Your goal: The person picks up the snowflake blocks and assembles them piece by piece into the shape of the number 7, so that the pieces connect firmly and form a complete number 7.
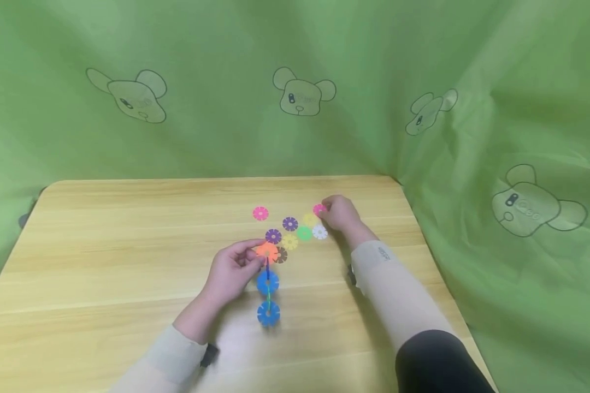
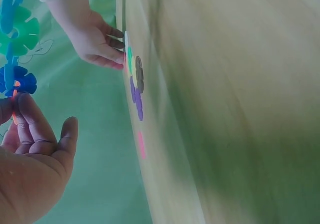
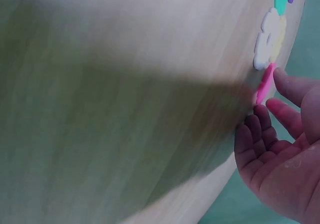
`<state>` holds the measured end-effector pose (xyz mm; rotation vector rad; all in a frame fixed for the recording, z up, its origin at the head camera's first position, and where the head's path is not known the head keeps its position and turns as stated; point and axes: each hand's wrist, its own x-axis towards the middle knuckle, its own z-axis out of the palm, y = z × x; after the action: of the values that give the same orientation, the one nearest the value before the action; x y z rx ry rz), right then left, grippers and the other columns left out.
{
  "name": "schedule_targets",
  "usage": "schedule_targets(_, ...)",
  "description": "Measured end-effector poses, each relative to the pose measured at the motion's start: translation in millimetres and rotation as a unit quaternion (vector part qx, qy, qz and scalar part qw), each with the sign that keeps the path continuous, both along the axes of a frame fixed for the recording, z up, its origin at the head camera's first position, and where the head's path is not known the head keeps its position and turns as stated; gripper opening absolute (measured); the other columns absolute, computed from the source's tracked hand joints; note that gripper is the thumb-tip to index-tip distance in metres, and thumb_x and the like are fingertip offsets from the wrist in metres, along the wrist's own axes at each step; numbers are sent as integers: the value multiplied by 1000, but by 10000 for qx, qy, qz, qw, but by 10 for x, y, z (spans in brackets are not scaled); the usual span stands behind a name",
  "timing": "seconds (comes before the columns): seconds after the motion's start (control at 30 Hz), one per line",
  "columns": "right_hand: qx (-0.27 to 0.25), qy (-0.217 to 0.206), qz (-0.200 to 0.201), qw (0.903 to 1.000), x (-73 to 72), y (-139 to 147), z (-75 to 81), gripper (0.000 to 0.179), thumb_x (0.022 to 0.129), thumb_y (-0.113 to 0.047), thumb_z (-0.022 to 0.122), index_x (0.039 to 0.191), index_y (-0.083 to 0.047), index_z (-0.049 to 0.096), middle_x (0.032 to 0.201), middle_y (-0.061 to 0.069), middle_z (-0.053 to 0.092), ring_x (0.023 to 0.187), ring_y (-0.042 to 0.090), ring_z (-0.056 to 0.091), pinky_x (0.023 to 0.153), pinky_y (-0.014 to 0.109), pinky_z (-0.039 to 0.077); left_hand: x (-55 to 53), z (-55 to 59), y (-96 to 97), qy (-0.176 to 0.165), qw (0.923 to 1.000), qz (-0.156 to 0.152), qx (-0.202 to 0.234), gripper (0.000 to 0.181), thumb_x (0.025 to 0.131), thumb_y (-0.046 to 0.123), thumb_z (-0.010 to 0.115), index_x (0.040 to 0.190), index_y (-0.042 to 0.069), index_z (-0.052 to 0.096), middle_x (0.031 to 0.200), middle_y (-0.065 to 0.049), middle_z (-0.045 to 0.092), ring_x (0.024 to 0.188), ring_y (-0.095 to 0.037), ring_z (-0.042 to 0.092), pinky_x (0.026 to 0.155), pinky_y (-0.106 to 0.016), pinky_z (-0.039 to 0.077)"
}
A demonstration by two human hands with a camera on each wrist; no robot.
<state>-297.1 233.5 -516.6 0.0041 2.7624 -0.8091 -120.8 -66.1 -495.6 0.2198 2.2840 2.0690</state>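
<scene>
My left hand pinches an orange notched flower disc between thumb and fingers. From it a chain of linked discs runs toward me: a dark blue disc, a blue disc, a green disc and another blue disc. Farther back on the right, my right hand reaches down to a pink disc on the table. In the right wrist view, thumb and forefinger are apart at the edge of this pink disc, the other fingers loosely bent.
Loose discs lie between the hands on the wooden table: purple, yellow, green, white and brown. Another pink disc lies farther back. A green curtain hangs behind and to the right.
</scene>
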Motion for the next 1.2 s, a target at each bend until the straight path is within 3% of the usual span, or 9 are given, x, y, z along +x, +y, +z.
schedule_targets(0.3, 103, -104, -144, 9998, -27, -14, -34, 44, 103, -18, 69, 140, 4, 61, 139, 24, 63, 131, 44, 57, 116, 57, 43, -6, -20, -2, -75, 10000, 18, 10, 35, 95, -4, 73, 130, 3, 73, 87, -9, 71, 74, -15, 65, 65, -22, 57)
schedule_targets(0.6, -87, 93, -342, 9993, -35, 0, -88, 40, 101, -15, 71, 135, 4, 62, 130, 24, 65, 124, 44, 59, 112, 57, 45, -27, -40, -6, -68, 10000, 29, 38, 35, 95, -4, 73, 129, 2, 72, 89, -9, 73, 71, -14, 65, 62, -22, 55)
schedule_targets(1.0, -428, 550, -660, 9954, 113, 34, -97, 34, 98, -12, 73, 130, -2, 65, 113, 17, 67, 105, 35, 64, 96, 51, 55, 3, -15, 12, -120, 9999, 1, -35, 35, 96, -3, 73, 130, 3, 73, 88, -8, 72, 74, -15, 65, 64, -22, 56)
schedule_targets(1.2, -892, 650, -744, 9911, 176, 70, -27, 31, 100, -8, 68, 130, 0, 68, 116, 20, 69, 109, 38, 64, 100, 52, 55, -3, 10, 5, -21, 10000, 30, -42, 36, 95, -4, 73, 130, 2, 72, 88, -9, 73, 72, -14, 65, 64, -22, 56)
